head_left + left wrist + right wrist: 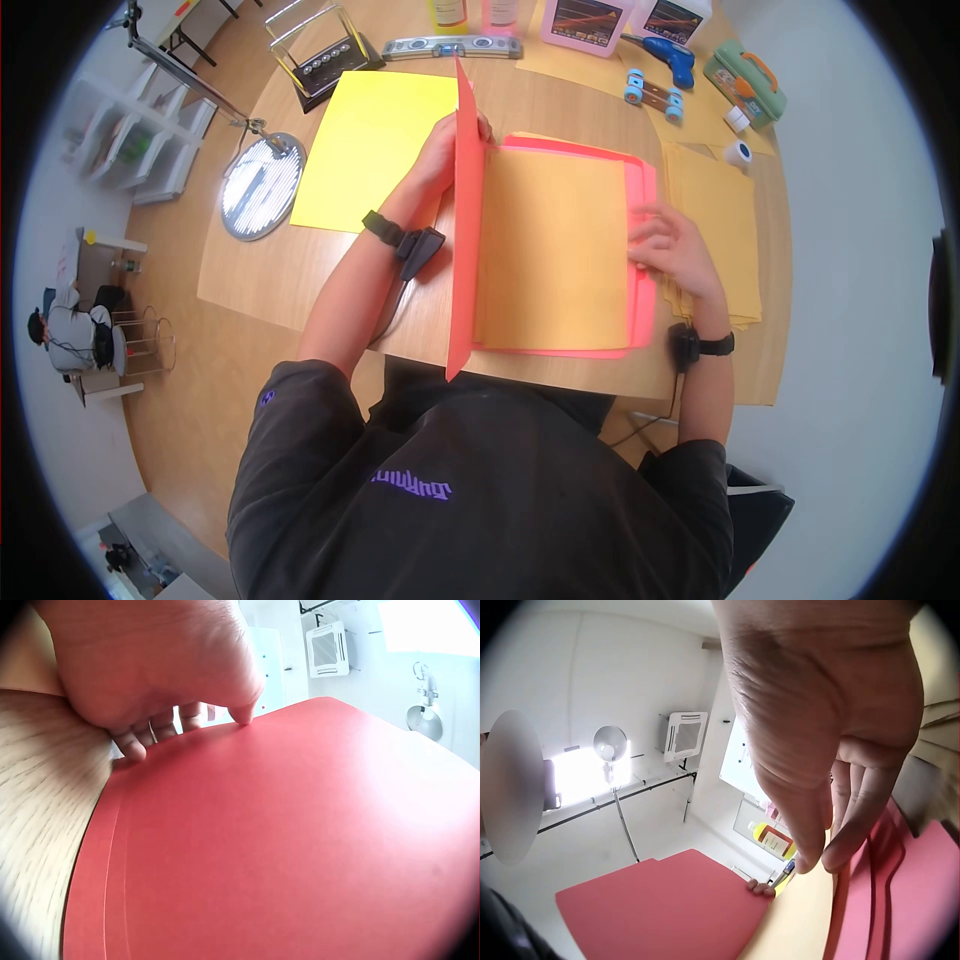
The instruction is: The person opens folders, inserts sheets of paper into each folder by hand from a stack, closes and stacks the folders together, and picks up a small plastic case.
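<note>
A red folder (466, 230) stands opened on the table, its front cover raised nearly upright. My left hand (440, 155) grips the far edge of that cover, with fingertips curled over it in the right wrist view; the cover hides part of the hand. The left wrist view shows the outer face of the cover (255, 847) filling most of the frame. Inside lies a tan envelope or sheet (555, 250). My right hand (675, 250) is at its right border, slightly blurred, thumb and fingers extended with fingertips right at the edge (810, 900). Pink-red layers (642, 300) show beneath.
A yellow sheet (375, 140) lies left, beside a round lamp base (262, 190). Tan envelopes (720, 230) are stacked at right. Behind are a Newton's cradle (330, 70), a level (450, 47), jugs (585, 22), a blue tool (675, 60) and a green toolbox (745, 85).
</note>
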{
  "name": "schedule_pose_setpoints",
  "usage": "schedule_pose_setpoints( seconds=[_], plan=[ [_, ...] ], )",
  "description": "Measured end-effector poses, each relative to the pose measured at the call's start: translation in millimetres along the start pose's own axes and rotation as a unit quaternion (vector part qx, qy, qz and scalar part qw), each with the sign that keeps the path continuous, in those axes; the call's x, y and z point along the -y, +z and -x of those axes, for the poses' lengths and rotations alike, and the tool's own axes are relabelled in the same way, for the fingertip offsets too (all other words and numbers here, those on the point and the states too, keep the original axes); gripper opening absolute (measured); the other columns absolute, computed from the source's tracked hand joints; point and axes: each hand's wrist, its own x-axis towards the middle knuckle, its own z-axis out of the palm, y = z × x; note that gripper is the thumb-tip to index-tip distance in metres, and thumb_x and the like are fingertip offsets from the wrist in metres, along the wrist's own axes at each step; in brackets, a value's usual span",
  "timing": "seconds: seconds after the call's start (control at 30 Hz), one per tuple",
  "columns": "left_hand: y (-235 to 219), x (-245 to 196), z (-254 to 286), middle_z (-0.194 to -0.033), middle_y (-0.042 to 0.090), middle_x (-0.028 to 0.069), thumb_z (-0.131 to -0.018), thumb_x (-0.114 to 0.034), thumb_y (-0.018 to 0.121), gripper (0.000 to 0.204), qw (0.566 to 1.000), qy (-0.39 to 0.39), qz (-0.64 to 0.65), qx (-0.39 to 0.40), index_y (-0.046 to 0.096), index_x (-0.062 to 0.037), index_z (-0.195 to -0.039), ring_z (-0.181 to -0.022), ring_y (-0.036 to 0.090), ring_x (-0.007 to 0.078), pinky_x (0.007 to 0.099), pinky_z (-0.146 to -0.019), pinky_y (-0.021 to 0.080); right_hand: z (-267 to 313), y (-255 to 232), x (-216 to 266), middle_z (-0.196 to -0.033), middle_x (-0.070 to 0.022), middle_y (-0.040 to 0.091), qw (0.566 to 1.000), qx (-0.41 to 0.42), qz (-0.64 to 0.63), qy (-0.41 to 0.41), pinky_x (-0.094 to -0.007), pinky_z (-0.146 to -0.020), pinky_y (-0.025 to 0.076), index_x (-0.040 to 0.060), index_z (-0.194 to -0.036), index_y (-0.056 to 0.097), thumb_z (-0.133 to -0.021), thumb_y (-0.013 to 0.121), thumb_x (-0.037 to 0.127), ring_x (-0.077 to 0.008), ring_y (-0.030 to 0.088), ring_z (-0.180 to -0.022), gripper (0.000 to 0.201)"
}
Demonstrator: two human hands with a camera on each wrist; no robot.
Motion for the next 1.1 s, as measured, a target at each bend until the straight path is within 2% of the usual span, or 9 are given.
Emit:
schedule_pose_setpoints(
  seconds=[0.17,0.3,0.47,0.57,0.63,0.77,0.83,0.97,1.1],
  plan=[
    [-5.1,6.1,-4.1,-0.086,0.059,0.005,-0.099,-0.02,0.051,0.022,1.0,0.007,0.011,0.018,0.057,-0.0044,-0.085,-0.078,0.059,0.0163,0.0299,-0.074,0.049,-2.6,5.7,-3.4,-0.088,-0.0052,0.068,1.0,0.019,0.012,-0.014,-0.0199,-0.059,0.054,0.0025,-0.122,0.061,-0.083,0.076,-0.002,-0.008,0.067,-0.07,0.043],
    [2.8,-2.3,2.1,-0.085,0.059,0.0055,-0.1,-0.022,0.049,0.024,1.0,-0.005,-0.001,-0.007,0.057,-0.004,-0.085,-0.077,0.059,0.0164,0.0297,-0.073,0.049,-4.7,10.6,-6.9,-0.085,-0.004,0.069,0.999,0.031,0.003,-0.012,-0.0188,-0.06,0.053,0.0009,-0.115,0.065,-0.083,0.076,-0.002,-0.0067,0.066,-0.068,0.034],
    [0.8,1.1,-2.1,-0.082,0.058,0.005,-0.1,-0.022,0.048,0.025,1.0,0.0,-0.007,-0.008,0.057,-0.0044,-0.084,-0.075,0.058,0.016,0.0292,-0.071,0.048,-11.0,10.5,-20.3,-0.086,-0.0035,0.07,0.999,-0.022,-0.002,-0.037,-0.0181,-0.06,0.051,-0.0019,-0.105,0.069,-0.085,0.076,-0.001,-0.0048,0.065,-0.067,0.021],
    [1.0,1.5,-3.1,-0.08,0.057,0.0045,-0.1,-0.023,0.048,0.026,1.0,-0.006,0.0,-0.003,0.056,-0.0047,-0.083,-0.073,0.055,0.0155,0.0287,-0.068,0.046,-11.3,11.3,-19.6,-0.086,-0.0027,0.069,0.998,-0.039,0.001,-0.059,-0.0179,-0.062,0.051,-0.0015,-0.106,0.069,-0.085,0.075,-0.001,-0.0033,0.063,-0.067,0.021],
    [-5.1,8.3,-7.7,-0.078,0.056,0.0039,-0.101,-0.023,0.048,0.027,0.997,0.044,-0.061,0.008,0.055,-0.0049,-0.082,-0.07,0.054,0.0153,0.0286,-0.065,0.045,-11.5,13.2,-19.4,-0.086,-0.0023,0.069,0.998,-0.041,0.012,-0.056,-0.0175,-0.064,0.05,-0.0015,-0.106,0.068,-0.086,0.074,-0.001,-0.0025,0.062,-0.068,0.021],
    [-5.3,6.5,-2.7,-0.078,0.056,0.0037,-0.1,-0.022,0.049,0.026,0.999,0.022,-0.024,0.022,0.055,-0.0046,-0.081,-0.07,0.054,0.0149,0.0281,-0.065,0.045,-10.7,18.2,-18.1,-0.088,-0.0004,0.067,0.996,-0.047,0.046,-0.06,-0.0168,-0.067,0.048,-0.0013,-0.106,0.068,-0.086,0.072,-0.002,-0.0006,0.056,-0.069,0.02],
    [-2.6,-3.1,6.8,-0.091,0.056,0.0044,-0.102,-0.028,0.058,0.025,0.995,0.018,-0.079,0.05,0.053,-0.0046,-0.094,-0.084,0.052,0.0143,0.0293,-0.079,0.048,-10.8,19.5,-22.3,-0.088,0.0005,0.066,0.995,-0.053,0.051,-0.071,-0.0172,-0.067,0.047,-0.0012,-0.106,0.068,-0.087,0.072,-0.002,-0.0009,0.055,-0.069,0.019],
    [-6.3,-3.6,2.8,-0.092,0.056,0.0034,-0.103,-0.029,0.057,0.025,0.994,0.034,-0.067,0.081,0.053,-0.005,-0.094,-0.086,0.052,0.0138,0.0296,-0.08,0.047,-13.4,20.9,-26.0,-0.086,0.0022,0.064,0.991,-0.06,0.075,-0.098,-0.0192,-0.068,0.047,0.0,-0.105,0.067,-0.088,0.07,-0.002,-0.0021,0.052,-0.069,0.018],
    [3.1,-11.3,11.2,-0.096,0.057,0.0032,-0.103,-0.027,0.055,0.023,0.995,-0.006,-0.078,0.058,0.055,-0.0049,-0.097,-0.089,0.054,0.0136,0.0293,-0.082,0.048,-12.4,23.7,-25.4,-0.084,0.0007,0.065,0.985,-0.078,0.102,-0.111,-0.0213,-0.067,0.048,0.0003,-0.106,0.067,-0.087,0.07,-0.001,-0.0038,0.052,-0.069,0.02]
  ],
)
